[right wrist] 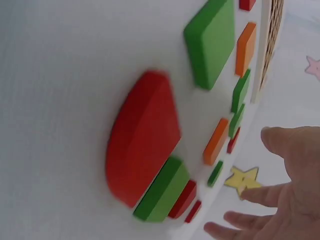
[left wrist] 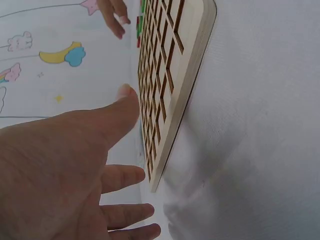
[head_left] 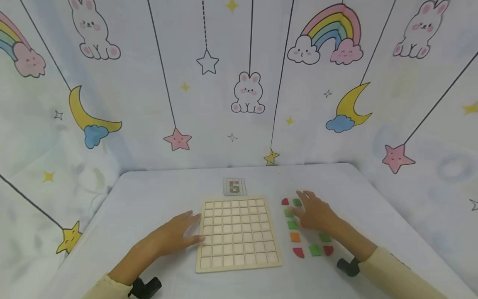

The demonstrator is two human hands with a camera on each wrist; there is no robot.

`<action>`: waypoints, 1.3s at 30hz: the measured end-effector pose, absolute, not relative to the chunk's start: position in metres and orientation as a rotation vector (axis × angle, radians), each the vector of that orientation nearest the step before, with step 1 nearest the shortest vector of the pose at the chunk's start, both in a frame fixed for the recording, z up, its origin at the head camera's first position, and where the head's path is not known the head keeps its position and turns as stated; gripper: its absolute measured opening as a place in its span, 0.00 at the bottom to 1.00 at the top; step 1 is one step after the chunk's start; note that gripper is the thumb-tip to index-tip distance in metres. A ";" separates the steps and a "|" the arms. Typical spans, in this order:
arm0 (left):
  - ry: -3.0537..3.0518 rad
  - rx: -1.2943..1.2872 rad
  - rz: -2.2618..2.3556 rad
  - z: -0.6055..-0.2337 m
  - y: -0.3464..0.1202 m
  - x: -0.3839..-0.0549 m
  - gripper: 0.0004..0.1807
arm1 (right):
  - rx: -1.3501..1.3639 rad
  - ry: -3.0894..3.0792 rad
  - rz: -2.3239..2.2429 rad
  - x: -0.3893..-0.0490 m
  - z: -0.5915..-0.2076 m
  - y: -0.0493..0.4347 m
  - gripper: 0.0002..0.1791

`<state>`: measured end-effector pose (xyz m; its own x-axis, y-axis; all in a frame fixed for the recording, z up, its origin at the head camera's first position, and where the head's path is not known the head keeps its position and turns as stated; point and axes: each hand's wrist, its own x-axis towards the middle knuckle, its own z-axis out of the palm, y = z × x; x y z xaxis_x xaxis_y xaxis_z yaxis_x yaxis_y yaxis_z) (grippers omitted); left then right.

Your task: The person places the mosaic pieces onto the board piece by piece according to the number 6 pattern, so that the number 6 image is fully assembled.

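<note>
A pale wooden board divided into a grid of square recesses lies flat in the middle of the table. My left hand is at its left edge, fingers spread, thumb tip overlapping the rim in the head view; it holds nothing. To the right of the board, flat coloured pieces are laid out: green squares, an orange square and red quarter-rounds. Over them hovers my right hand, thumb and fingers apart with nothing between them. It hides some of the pieces in the head view.
Behind the board lies a small gridded card with a coloured pattern on it. A white cloth covers the table. At the back hangs a curtain printed with rabbits, stars, moons and rainbows.
</note>
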<state>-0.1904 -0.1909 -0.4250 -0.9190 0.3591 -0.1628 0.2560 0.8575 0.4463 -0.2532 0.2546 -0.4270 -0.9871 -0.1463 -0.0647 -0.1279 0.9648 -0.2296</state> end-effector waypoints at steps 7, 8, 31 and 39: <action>2.747 0.529 0.652 -0.428 -0.192 -0.190 0.43 | -0.228 3.024 -0.481 -0.270 -0.433 0.278 0.39; 2.745 0.535 0.654 -0.429 -0.192 -0.190 0.43 | -0.222 3.015 -0.515 -0.272 -0.434 0.281 0.39; 2.706 0.585 0.671 -0.433 -0.191 -0.190 0.40 | -0.192 2.917 -0.674 -0.290 -0.439 0.318 0.23; 2.707 0.597 0.670 -0.429 -0.192 -0.189 0.40 | -0.211 2.925 -0.706 -0.293 -0.440 0.316 0.16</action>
